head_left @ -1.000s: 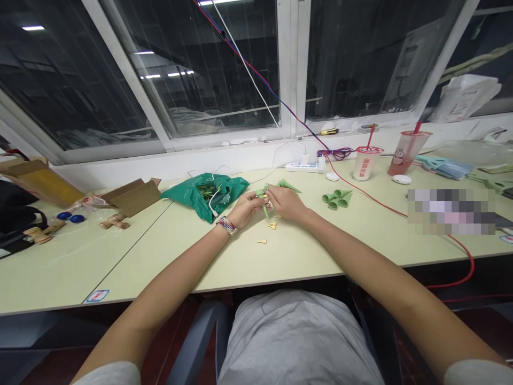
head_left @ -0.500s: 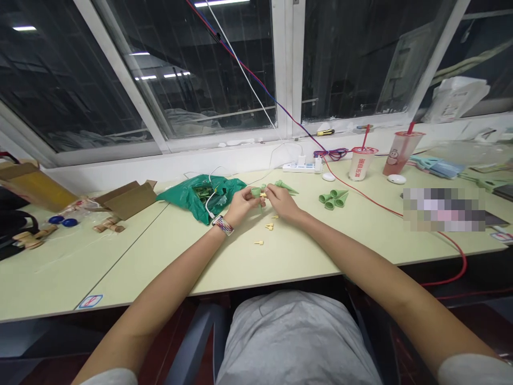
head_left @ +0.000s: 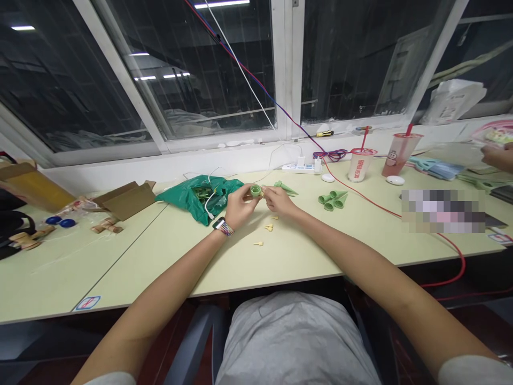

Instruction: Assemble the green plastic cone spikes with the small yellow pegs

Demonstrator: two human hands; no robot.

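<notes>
My left hand (head_left: 239, 207) is closed around a green plastic cone (head_left: 255, 190), its round open end turned up toward me. Against the cone's right side my right hand (head_left: 279, 202) pinches a small yellow peg (head_left: 262, 196), mostly hidden by the fingertips. Several similar yellow pegs (head_left: 269, 228) lie on the table just below the hands. Just beyond my right hand, more green cones (head_left: 285, 187) rest on their sides. Another group of green cones (head_left: 332, 199) lies farther right. Left of my left hand, a green plastic bag (head_left: 192, 202) stands open with green pieces inside.
A white power strip (head_left: 300, 168) sits by the wall. Two drink cups (head_left: 361, 166) with red straws and a red cable (head_left: 372, 202) are on the right. An open cardboard box (head_left: 128, 200) and wooden pieces (head_left: 107, 225) lie left. Another person's hand (head_left: 499, 156) shows at the right edge.
The cone in my left hand has tilted so its opening faces me more. My right fingers have closed in, covering more of the yellow peg. Another person's hand has appeared at far right.
</notes>
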